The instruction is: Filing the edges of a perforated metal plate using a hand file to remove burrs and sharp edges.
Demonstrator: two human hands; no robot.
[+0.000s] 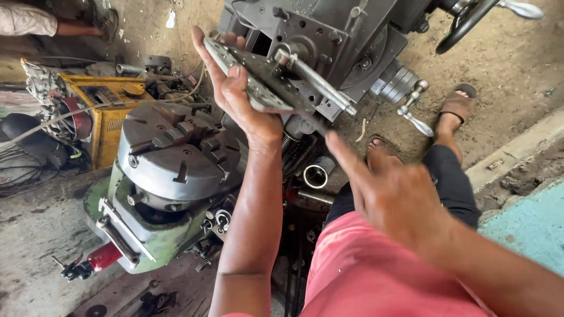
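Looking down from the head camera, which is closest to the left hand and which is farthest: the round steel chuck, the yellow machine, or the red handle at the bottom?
From the left hand, which holds a drilled metal plate:
1. Round steel chuck, just below and beside the wrist.
2. Yellow machine, farther off, past the chuck at the upper side.
3. Red handle, farthest, down by the green base's low corner.

Bare forearms, no sleeves reaching the wrists, no watch or rings visible on the left hand (238,97) or right hand (390,196). A pink-red garment (376,276) fills the frame at 6 o'clock, dark trousers (449,179) at 3 o'clock, brown open sandals (457,104) at 2 o'clock.
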